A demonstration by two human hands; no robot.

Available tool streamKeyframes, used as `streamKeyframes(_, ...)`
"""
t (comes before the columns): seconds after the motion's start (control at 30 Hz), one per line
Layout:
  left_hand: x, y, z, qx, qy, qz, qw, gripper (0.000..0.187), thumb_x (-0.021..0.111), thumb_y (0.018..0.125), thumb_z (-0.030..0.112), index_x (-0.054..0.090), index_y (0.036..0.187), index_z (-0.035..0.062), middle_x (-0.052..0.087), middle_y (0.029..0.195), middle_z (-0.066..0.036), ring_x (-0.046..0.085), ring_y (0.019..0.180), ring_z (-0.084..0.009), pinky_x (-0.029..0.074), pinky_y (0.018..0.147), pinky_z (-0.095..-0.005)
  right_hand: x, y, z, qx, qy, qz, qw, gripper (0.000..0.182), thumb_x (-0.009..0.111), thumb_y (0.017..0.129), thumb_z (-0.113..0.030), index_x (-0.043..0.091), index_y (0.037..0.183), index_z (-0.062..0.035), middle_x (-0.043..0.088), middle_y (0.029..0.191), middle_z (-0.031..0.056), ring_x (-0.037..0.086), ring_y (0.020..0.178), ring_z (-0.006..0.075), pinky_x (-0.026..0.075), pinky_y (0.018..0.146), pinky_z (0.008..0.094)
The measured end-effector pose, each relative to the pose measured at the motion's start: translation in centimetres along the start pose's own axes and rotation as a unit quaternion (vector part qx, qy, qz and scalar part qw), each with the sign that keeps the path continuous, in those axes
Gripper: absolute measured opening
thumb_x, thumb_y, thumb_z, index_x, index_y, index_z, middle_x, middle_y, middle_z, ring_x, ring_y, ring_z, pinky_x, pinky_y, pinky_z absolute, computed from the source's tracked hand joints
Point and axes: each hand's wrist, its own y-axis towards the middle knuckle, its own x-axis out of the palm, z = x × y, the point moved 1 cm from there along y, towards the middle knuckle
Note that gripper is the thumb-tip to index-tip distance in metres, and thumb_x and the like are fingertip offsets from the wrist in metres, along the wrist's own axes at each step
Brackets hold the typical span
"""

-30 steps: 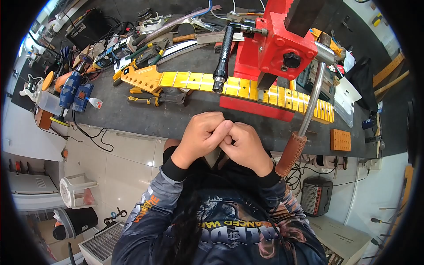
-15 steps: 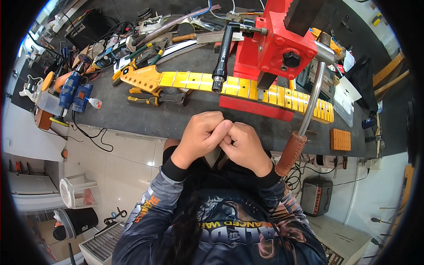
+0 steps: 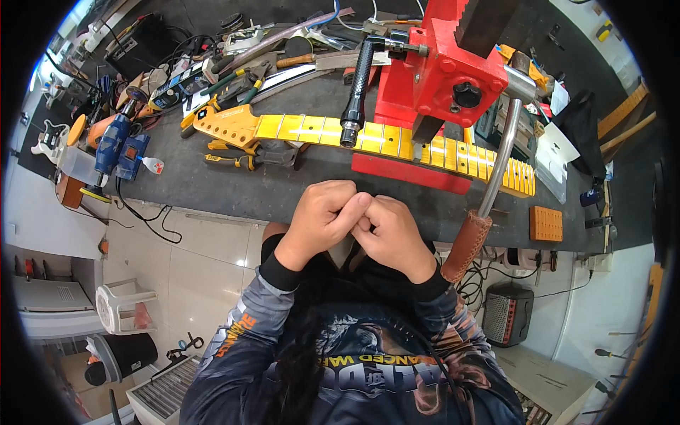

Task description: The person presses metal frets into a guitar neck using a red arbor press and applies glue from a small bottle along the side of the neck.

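At the bench's front edge, my left hand (image 3: 324, 221) and my right hand (image 3: 391, 230) meet with their fingers curled inward. Both are closed, and whatever lies inside them, if anything, is hidden. Beyond them a yellow guitar neck (image 3: 312, 129) lies across the red arbor press (image 3: 453, 78), its headstock (image 3: 225, 125) to the left. The press's dark ram (image 3: 427, 130) comes down at the fretboard. A lever with a brown leather grip (image 3: 467, 244) slants down beside my right forearm. Neither hand touches the neck or the press.
Yellow-and-black pliers (image 3: 230, 157) lie below the headstock. Farther back are piled hand tools (image 3: 248, 81), with a blue power tool (image 3: 112, 145) at left. A wooden block with holes (image 3: 546, 224) sits near the right front edge. A black ratchet-like handle (image 3: 358, 85) hangs over the neck.
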Motion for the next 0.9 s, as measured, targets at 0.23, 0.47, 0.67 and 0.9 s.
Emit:
streamKeyframes(0.23,-0.6,0.0,1.1,-0.042,-0.176,0.019,0.983,0.032,0.07,0.109,0.013,0.069,0.081,-0.0022,0.062,0.071,-0.009,0.057,0.063,-0.0174,0.041,0.06,-0.037,0.2,0.0,-0.1,0.004,-0.015,0.016,1.0,0.021,0.079,0.098,-0.014,0.059,0.099,-0.0064,0.061,0.072,0.0107,0.065,0.071,0.0396,0.051,0.073,0.0492)
streamKeyframes(0.47,-4.5,0.2,2.1,0.078,-0.015,0.129,0.988,0.014,0.077,0.1,0.005,0.068,0.091,0.0,0.067,0.084,-0.009,0.06,0.073,-0.0219,0.046,0.068,-0.0354,-0.9,-1.9,-7.6,-0.01,0.064,-0.036,0.997,0.043,0.084,0.096,-0.012,0.066,0.135,-0.011,0.072,0.112,0.0099,0.071,0.093,0.0351,0.055,0.084,0.0472)
streamKeyframes(0.67,-7.6,7.1,6.5,0.292,0.191,0.198,0.916,0.045,0.082,0.104,0.029,0.071,0.139,0.002,0.074,0.127,-0.019,0.068,0.123,-0.0338,0.054,0.108,-0.0442,-7.4,-4.1,-9.2,-0.091,-0.124,0.272,0.95,0.045,0.083,0.085,0.005,0.067,0.125,-0.0092,0.067,0.112,0.0111,0.067,0.102,0.0314,0.053,0.094,0.0467)
streamKeyframes(0.9,-9.1,10.6,7.0,0.391,0.303,0.094,0.864,0.062,0.073,0.106,0.05,0.075,0.145,0.0019,0.076,0.145,-0.022,0.07,0.139,-0.0435,0.056,0.115,-0.051,-7.4,-4.9,-6.4,0.182,0.103,0.338,0.918,0.067,0.071,0.104,0.006,0.041,0.164,0.0003,0.054,0.143,0.016,0.064,0.12,0.023,0.054,0.102,0.0352)
